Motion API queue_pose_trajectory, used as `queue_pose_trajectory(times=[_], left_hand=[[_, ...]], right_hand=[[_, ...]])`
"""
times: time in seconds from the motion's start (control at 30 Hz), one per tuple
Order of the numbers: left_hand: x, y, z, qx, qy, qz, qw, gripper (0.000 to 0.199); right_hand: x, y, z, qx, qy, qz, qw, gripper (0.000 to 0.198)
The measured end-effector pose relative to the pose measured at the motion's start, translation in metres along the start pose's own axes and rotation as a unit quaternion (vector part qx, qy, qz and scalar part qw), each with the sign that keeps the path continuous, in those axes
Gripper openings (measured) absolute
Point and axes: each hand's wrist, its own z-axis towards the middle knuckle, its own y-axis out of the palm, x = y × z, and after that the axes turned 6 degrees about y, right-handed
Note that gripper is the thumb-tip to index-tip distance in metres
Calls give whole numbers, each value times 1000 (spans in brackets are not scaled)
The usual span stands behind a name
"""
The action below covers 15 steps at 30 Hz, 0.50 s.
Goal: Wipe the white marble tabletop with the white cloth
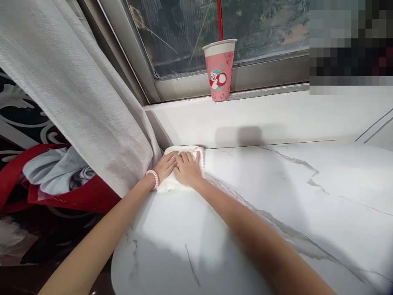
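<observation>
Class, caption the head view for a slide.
Left hand and right hand on a cloth on the table, beside a curtain.

The cloth (170,185) is creamy white, the table (260,176) white with grey marble veining. The cup (219,67) is pink below a white band, printed with a red, white and teal cartoon; its straw (220,20) is red. The curtain (86,94) is pale grey, the bag (82,196) red, the wristband (156,179) pale pink.
</observation>
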Motion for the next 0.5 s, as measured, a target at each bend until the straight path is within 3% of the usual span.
queue_pose_trajectory(times=[0.3,0.5], left_hand=[[78,-25,-141,-18,-66,51,996,48],[152,-18,-203,27,-116,95,988,57]], right_hand=[[-57,-6,-103,-44,-99,60,992,52],[-58,-32,-165,-79,-176,90,977,54]])
